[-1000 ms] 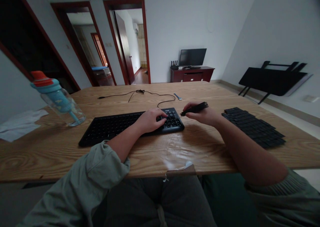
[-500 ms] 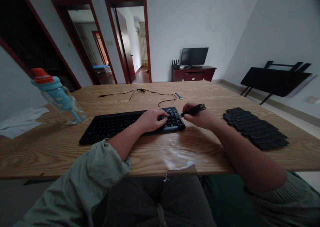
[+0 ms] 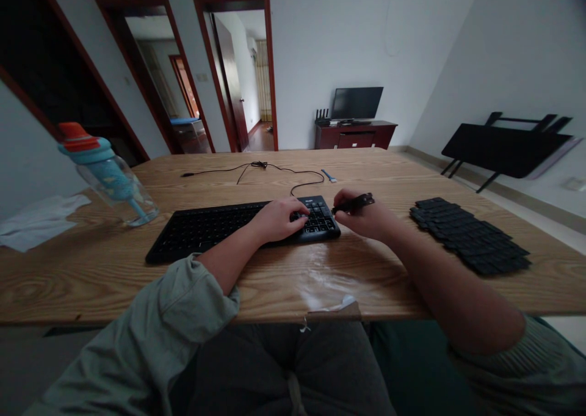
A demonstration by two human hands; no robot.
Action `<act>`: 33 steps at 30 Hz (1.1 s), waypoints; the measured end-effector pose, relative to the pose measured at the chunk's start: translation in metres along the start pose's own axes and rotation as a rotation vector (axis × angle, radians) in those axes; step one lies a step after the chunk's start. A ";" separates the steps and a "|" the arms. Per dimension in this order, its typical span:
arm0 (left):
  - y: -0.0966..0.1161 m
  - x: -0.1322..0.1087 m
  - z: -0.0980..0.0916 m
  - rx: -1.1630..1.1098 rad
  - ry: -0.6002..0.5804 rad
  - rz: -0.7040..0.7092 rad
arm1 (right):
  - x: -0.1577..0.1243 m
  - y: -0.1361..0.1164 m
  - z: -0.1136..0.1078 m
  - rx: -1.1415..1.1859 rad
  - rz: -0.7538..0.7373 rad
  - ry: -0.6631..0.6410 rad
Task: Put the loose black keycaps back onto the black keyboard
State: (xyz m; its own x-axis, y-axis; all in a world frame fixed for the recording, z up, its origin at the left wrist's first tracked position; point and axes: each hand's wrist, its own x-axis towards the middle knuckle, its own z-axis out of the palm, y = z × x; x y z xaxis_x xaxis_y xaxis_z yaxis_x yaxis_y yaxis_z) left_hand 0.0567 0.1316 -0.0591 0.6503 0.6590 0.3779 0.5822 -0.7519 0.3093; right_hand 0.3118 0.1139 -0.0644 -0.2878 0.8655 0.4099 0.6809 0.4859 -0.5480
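A black computer keyboard point(image 3: 206, 228) lies slightly slanted on the wooden table. My left hand point(image 3: 281, 218) rests over its right part, fingers bent and thumb close to the forefinger, gripping it beside the number pad point(image 3: 319, 215). At the keyboard's right edge, my right hand point(image 3: 366, 215) is closed around a black tool with a slim handle point(image 3: 361, 202). The tool's tip is at the edge by the number pad; its exact kind is hard to make out. To the right lie rows of small black pieces resembling keycaps point(image 3: 467, 234).
Behind the keyboard, its black cable point(image 3: 293, 170) is loosely bundled near a small blue brush point(image 3: 328, 176). A water bottle point(image 3: 112, 175) and white tissues point(image 3: 39, 220) are at the left. Clear tape point(image 3: 325, 281) covers part of the wooden table point(image 3: 256, 294) near its front edge.
The tool in my right hand has tilted and dropped very slightly. My left hand and the keyboard hold their places.
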 end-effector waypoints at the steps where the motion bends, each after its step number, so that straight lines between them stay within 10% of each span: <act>1: 0.000 0.000 0.000 0.000 -0.002 0.003 | 0.000 0.000 0.000 -0.004 -0.010 -0.013; 12: 0.000 0.000 0.000 -0.011 -0.013 0.011 | 0.008 -0.001 0.005 0.175 0.086 0.154; 33: 0.002 -0.001 -0.004 -0.040 -0.029 0.013 | 0.008 0.014 0.003 0.600 0.232 0.040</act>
State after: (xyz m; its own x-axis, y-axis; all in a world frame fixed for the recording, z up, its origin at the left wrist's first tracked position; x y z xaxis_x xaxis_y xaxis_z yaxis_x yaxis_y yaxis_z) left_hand 0.0554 0.1299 -0.0554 0.6719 0.6491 0.3566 0.5540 -0.7601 0.3397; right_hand 0.3168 0.1281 -0.0713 -0.1452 0.9567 0.2522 0.2239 0.2800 -0.9335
